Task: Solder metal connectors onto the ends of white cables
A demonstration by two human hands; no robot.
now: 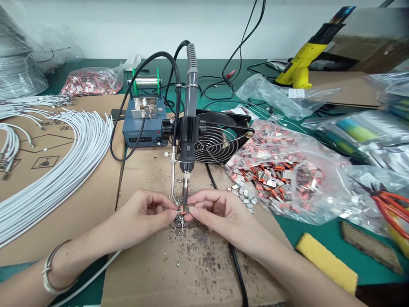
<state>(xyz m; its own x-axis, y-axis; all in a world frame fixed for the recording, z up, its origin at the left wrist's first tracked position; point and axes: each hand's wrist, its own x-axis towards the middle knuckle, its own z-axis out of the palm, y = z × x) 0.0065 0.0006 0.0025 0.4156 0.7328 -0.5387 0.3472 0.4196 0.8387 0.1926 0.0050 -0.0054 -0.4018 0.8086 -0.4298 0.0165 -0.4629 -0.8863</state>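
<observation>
Being pinched between the thumb and forefinger of the right hand (219, 211), a small orange-and-metal connector (190, 207) is held right under the tip of the clamped soldering iron (188, 155). The fingertips of the left hand (153, 215) are closed together just beside it; what is gripped there is hidden and cannot be told. Skin could be burned if a fingertip were let slip against the tip, presumably hot, and the connector could be scorched or knocked askew by an unsteady pinch. A tug could also be caused if the white cable (96, 275) were snagged under the left forearm. Upward movement is blocked by the iron, and movement leftward and back by the thin metal tube (173, 179). Behind, space is taken up by the fan (220, 145); rightward, by the bag of connectors (265, 140). Open room is offered nearer the body, over the littered cardboard (143, 273).
</observation>
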